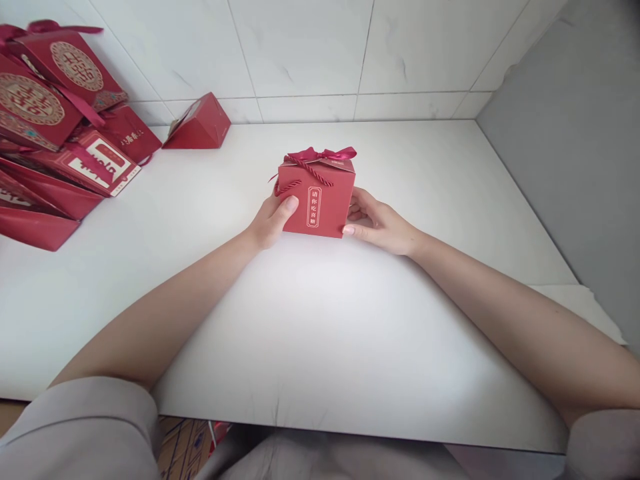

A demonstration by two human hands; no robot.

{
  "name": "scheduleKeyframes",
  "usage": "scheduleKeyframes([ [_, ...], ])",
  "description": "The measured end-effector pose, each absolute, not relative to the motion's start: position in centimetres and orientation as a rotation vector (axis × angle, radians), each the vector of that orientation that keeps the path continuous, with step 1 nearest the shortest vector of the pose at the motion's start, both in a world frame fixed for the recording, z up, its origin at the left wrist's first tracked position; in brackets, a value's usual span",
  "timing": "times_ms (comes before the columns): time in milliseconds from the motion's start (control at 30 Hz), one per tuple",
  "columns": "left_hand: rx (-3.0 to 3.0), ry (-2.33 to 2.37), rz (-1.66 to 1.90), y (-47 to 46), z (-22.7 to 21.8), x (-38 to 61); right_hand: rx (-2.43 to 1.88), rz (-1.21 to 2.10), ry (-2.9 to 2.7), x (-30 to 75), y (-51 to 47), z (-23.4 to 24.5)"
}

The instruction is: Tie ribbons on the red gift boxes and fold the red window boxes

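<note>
A red candy gift box (330, 207) with a twisted cord handle and a dark pink ribbon bow (325, 155) on top is held upright between my two hands. Its front bears a framed column of pale Chinese characters. My left hand (274, 219) grips the left side, thumb pressed on the front face and the other fingers hidden behind. At the lower right corner, my right hand (383, 223) has its thumb against the edge, with the fingers curled behind that side. Whether the base rests on the white table (320, 320) is hard to tell.
Several red gift boxes (50, 120) with ribbons are piled at the left. A red folded box (200, 127) lies near the tiled wall (310, 53) at the back. A grey panel (565, 133) borders the right side, with a white sheet (575, 307) near it.
</note>
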State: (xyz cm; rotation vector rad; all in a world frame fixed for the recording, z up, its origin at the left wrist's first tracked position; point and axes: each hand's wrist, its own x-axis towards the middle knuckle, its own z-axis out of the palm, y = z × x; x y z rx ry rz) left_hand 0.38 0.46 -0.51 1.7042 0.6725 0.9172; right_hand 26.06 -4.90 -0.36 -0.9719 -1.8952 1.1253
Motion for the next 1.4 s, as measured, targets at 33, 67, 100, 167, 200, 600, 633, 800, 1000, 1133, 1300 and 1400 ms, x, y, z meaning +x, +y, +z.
scheduleKeyframes([
  [33,1.702,0.676,0.916,0.39,-0.39,0.46,-0.972,1.126,-1.897,26.07,-4.91,-0.33],
  [67,1.695,0.683,0.918,0.34,-0.29,0.53,-0.972,1.125,-1.898,26.07,-4.92,-0.31],
  [100,1.686,0.691,0.924,0.29,-0.22,0.59,-0.970,1.124,-1.900,26.08,-4.92,-0.29],
  [167,1.674,0.706,0.937,0.24,-0.18,0.68,-0.972,1.121,-1.900,26.09,-4.94,-0.26],
  [200,1.674,0.709,0.940,0.23,-0.19,0.71,-0.973,1.121,-1.900,26.10,-4.94,-0.25],
  [600,1.686,0.700,0.936,0.27,-0.34,0.53,-0.973,1.118,-1.896,26.06,-4.91,-0.36],
  [633,1.675,0.700,0.934,0.31,-0.42,0.49,-0.973,1.118,-1.895,26.07,-4.90,-0.40],
  [800,1.665,0.685,0.929,0.42,-0.63,0.36,-0.965,1.120,-1.891,26.14,-4.84,-0.58],
  [1000,1.670,0.668,0.910,0.31,-0.46,0.31,-0.964,1.129,-1.887,26.05,-4.80,-0.55],
  [1133,1.673,0.662,0.933,0.39,-0.58,0.25,-0.952,1.132,-1.883,25.96,-4.78,-0.56],
  [1300,1.684,0.699,0.921,0.48,-0.78,0.09,-0.971,1.117,-1.892,25.98,-4.74,-0.66],
  [1400,1.690,0.714,0.929,0.48,-0.84,-0.04,-0.980,1.116,-1.902,26.00,-4.75,-0.68],
])
